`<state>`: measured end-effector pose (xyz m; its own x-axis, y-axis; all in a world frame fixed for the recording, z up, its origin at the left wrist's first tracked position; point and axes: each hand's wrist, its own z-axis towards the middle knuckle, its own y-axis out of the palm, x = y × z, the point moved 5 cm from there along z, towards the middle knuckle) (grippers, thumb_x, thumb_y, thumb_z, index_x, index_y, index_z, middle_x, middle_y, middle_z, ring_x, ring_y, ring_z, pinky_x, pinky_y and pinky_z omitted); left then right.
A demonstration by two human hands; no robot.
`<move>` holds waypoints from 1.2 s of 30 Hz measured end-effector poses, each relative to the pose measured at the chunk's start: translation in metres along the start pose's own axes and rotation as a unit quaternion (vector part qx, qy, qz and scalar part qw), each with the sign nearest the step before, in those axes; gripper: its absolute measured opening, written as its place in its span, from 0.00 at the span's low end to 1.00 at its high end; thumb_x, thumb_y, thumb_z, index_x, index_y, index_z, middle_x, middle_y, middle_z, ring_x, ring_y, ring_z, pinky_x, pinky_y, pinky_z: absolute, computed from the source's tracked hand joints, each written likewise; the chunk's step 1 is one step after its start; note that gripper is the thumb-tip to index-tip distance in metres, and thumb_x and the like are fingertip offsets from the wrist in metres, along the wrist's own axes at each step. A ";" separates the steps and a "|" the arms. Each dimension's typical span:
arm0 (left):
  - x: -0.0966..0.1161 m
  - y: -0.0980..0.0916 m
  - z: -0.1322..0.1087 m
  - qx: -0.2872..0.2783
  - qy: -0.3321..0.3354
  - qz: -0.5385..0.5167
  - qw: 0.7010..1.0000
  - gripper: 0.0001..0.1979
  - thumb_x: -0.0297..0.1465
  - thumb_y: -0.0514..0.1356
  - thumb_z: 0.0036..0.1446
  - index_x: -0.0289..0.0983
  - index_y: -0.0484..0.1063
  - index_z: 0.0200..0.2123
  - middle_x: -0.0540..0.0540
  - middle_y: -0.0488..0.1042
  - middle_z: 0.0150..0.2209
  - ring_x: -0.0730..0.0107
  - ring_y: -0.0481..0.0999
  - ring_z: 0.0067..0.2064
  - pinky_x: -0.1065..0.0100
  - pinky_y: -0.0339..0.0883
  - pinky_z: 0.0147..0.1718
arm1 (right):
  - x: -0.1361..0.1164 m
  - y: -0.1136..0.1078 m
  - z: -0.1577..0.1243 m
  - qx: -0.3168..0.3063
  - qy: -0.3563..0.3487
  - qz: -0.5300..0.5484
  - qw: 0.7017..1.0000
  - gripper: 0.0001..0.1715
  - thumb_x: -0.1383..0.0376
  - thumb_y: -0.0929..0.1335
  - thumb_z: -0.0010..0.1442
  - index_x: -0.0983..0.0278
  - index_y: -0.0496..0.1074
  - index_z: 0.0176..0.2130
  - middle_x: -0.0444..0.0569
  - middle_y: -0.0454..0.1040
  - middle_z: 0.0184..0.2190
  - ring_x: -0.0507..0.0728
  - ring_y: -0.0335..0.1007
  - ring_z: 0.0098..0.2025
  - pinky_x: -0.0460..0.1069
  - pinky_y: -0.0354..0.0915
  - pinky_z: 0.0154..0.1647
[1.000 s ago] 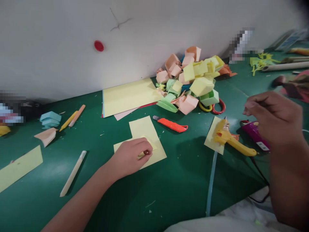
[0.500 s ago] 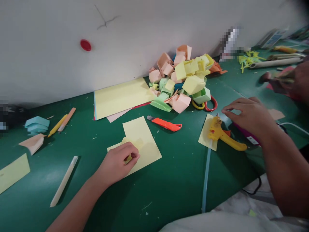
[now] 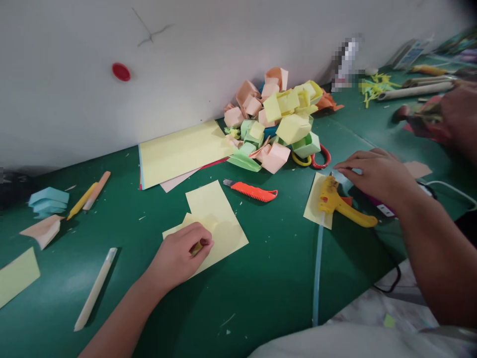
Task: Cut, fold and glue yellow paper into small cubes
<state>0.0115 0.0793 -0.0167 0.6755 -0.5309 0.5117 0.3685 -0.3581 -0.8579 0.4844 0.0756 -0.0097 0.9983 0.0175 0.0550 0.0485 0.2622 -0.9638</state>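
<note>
My left hand (image 3: 186,248) is closed over a pale yellow L-shaped paper (image 3: 223,219), its fingers curled round a small brownish object whose end shows near the thumb. My right hand (image 3: 367,174) has thumb and forefinger brought together at the nozzle of a yellow glue gun (image 3: 346,209); whatever may be between the fingertips is too small to make out. The gun lies on a small yellow paper (image 3: 312,203), with a long pale blue glue stick (image 3: 317,273) running from its back. An orange cutter knife (image 3: 253,191) lies between my hands.
Folded paper pieces (image 3: 290,102) are heaped by the wall, beside red-handled scissors (image 3: 323,158). Yellow sheets (image 3: 182,151) lie left of them. A rolled paper stick (image 3: 96,288) and two pencil-like sticks (image 3: 82,201) are at left. Another person's hand (image 3: 462,114) holds something at right.
The view has shifted slightly, moving most things a little to the left. My right fingertips remain by the nozzle, and my left hand keeps its grip. The other person's hand has shifted slightly.
</note>
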 end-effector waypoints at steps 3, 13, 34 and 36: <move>-0.001 0.001 0.000 -0.005 -0.002 0.003 1.000 0.08 0.33 0.55 0.64 0.40 0.71 0.32 0.51 0.75 0.34 0.73 0.72 0.31 0.73 0.63 0.28 | 0.001 -0.002 -0.001 -0.003 0.009 -0.006 1.000 0.22 0.56 0.61 0.64 0.56 0.82 0.44 0.50 0.79 0.42 0.61 0.66 0.45 0.57 0.60 0.50; 0.012 -0.009 -0.006 0.068 0.069 -0.006 0.995 0.07 0.30 0.56 0.64 0.40 0.72 0.34 0.51 0.76 0.33 0.72 0.73 0.33 0.72 0.66 0.30 | -0.039 -0.040 -0.011 0.083 -0.033 0.039 0.995 0.21 0.55 0.61 0.67 0.58 0.81 0.43 0.50 0.81 0.41 0.60 0.72 0.42 0.56 0.64 0.49; -0.019 -0.005 -0.043 0.164 -0.154 0.148 0.963 0.23 0.45 0.55 0.65 0.39 0.72 0.56 0.39 0.73 0.51 0.51 0.74 0.51 0.58 0.72 0.44 | -0.283 -0.032 -0.010 -0.037 -0.335 0.280 0.899 0.17 0.65 0.61 0.70 0.61 0.79 0.45 0.51 0.78 0.41 0.59 0.69 0.42 0.57 0.63 0.47; -0.018 -0.005 -0.043 0.176 -0.146 0.147 0.962 0.19 0.42 0.56 0.65 0.41 0.73 0.54 0.41 0.73 0.50 0.54 0.75 0.50 0.60 0.72 0.42 | -0.285 -0.025 -0.012 -0.025 -0.322 0.301 0.897 0.16 0.65 0.62 0.69 0.60 0.78 0.46 0.52 0.77 0.44 0.59 0.69 0.44 0.57 0.65 0.48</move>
<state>-0.0300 0.0572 -0.0196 0.9155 -0.3128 0.2530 0.2922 0.0848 -0.9526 0.1990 0.0522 -0.0049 0.6199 0.6988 -0.3570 -0.4766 -0.0261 -0.8787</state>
